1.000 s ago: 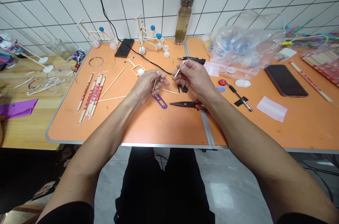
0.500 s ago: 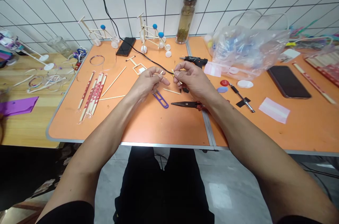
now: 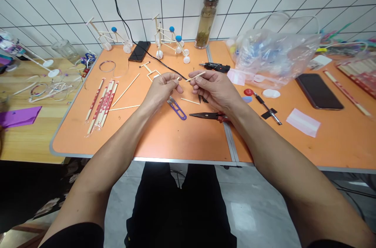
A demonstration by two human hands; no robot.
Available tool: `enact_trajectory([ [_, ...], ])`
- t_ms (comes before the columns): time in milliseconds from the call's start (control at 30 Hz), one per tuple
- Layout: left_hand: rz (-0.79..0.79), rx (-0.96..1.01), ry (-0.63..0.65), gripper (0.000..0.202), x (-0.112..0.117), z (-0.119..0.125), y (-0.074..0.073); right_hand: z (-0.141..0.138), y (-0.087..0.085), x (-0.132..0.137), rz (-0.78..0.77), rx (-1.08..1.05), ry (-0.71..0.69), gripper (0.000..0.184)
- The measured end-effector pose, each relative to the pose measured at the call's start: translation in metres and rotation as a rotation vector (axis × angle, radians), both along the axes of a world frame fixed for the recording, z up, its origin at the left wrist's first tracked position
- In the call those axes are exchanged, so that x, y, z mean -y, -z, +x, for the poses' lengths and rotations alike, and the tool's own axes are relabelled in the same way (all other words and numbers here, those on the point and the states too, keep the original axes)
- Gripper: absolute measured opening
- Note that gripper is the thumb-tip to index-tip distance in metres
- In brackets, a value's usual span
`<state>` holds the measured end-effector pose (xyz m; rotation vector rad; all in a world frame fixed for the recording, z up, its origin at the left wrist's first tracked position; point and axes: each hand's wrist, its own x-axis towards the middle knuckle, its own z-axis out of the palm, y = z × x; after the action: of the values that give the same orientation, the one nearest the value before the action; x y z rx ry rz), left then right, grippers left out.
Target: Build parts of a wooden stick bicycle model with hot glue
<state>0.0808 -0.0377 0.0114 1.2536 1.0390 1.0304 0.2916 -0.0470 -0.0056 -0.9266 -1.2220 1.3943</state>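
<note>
My right hand (image 3: 214,88) pinches a short wooden stick (image 3: 196,76) between thumb and fingers, its free end pointing left. Across a small gap, my left hand (image 3: 165,90) is closed with thumb against forefinger; a pale wooden stick end (image 3: 178,78) peeks out at its fingertips, the rest hidden. Just behind the left hand lies a small frame of glued sticks (image 3: 152,72). Below the hands are purple thread snips (image 3: 177,108), a loose short stick (image 3: 190,101) and pliers (image 3: 207,115) with dark jaws, partly covered by my right wrist.
Wrapped chopsticks (image 3: 106,103) lie at left. Stick models with white wheels (image 3: 169,40) stand by the wall near a phone (image 3: 140,51). A black cable (image 3: 117,9) runs down behind the hands. A glass bottle (image 3: 207,13), glue gun (image 3: 216,67) and plastic bag (image 3: 273,52) are at the back.
The stick in my right hand has swung from steep to nearly level and now shows more of its length. My left hand has shifted slightly left, its fingers still pinched.
</note>
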Motion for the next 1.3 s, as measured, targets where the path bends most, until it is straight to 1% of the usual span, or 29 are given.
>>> enact_trajectory([
  [233,0.011,-0.015,0.058,0.018,-0.0003,-0.0001,-0.0007,-0.0005,-0.0011,0.0027,0.082,0.11,-0.001,0.059],
  [367,0.018,-0.052,0.075,0.012,0.0,-0.0028,-0.002,-0.0012,0.0001,0.0045,0.115,0.22,0.044,0.051],
  [467,0.024,-0.06,0.053,0.007,-0.0004,-0.0038,-0.003,-0.0019,-0.0017,0.0053,0.091,0.207,0.076,0.043],
  [533,0.038,-0.054,0.042,0.006,-0.0012,-0.004,-0.0028,-0.0026,-0.0037,0.0055,0.057,0.155,0.064,0.035],
  [567,0.044,-0.051,0.042,0.006,-0.0016,-0.004,-0.0024,-0.0029,-0.0045,0.0054,0.042,0.125,0.051,0.034],
  [600,0.05,-0.046,0.045,0.006,-0.0021,-0.004,-0.0019,-0.0032,-0.005,0.0053,0.032,0.095,0.04,0.035],
  [667,0.058,-0.041,0.052,0.006,-0.0027,-0.0038,-0.0006,-0.0034,-0.0049,0.0051,0.027,0.053,0.028,0.043],
  [767,0.064,-0.048,0.064,0.007,-0.0025,-0.0033,0.0011,-0.0026,-0.0029,0.0055,0.059,0.068,0.049,0.054],
  [900,0.068,-0.083,0.073,0.005,-0.0017,-0.0029,0.0017,-0.0008,-0.0016,0.0059,0.14,0.191,0.1,0.051],
  [1000,0.061,-0.11,0.091,0.011,-0.002,-0.0031,0.0025,-0.0006,-0.0023,0.0059,0.239,0.276,0.158,0.046],
  [1067,0.061,-0.123,0.106,0.016,-0.0024,-0.0034,0.0037,-0.0011,-0.0026,0.006,0.272,0.293,0.181,0.044],
  [1133,0.072,-0.13,0.121,0.018,-0.0023,-0.0035,0.005,-0.0018,-0.0021,0.0058,0.274,0.278,0.18,0.043],
  [1200,0.078,-0.135,0.135,0.018,-0.0014,-0.0034,0.0053,-0.0025,-0.0004,0.005,0.283,0.253,0.178,0.046],
  [1300,0.06,-0.152,0.135,0.017,0.0011,-0.0028,0.004,-0.0035,0.0033,0.0028,0.318,0.25,0.161,0.056],
])
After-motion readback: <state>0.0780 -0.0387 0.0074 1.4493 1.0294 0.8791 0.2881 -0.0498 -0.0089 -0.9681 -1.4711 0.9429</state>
